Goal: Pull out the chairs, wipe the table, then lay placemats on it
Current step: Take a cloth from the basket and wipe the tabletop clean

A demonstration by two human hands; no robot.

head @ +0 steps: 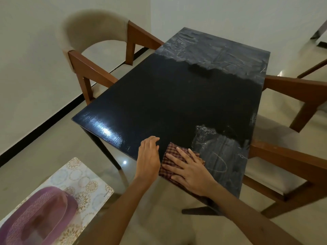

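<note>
The fingers (178, 152) of the right hand (190, 171) lay spread wide and flat on the checked cloth (169, 152), pressing it to the near edge of the table (168, 96). The left hand (149, 156) sat just beside the cloth on the bare top, fingers loosely together and only slightly bent, holding nothing.

From my remote station I judged the task to be in its second step. One chair (99, 55) stood at the left side, with its seat clear of the table, and two more chairs (292, 156) stood at the right, so I took the pulling-out as done (their front edges remained near the table's side). Wiping appeared partly done: the broad middle of the top read uniformly dark, while streaked, greyish patches showed at the far end and at the near right corner beside the cloth. Those areas, in my view, were left to do. No placemat lay on the table. A purple woven placemat (38, 218) rested on a patterned surface (77, 175) at lower left, well apart from the table; whether there were several stacked I could not tell.

The cloth looked folded, dark red and cream in small checks, one edge overhanging the table.
</note>
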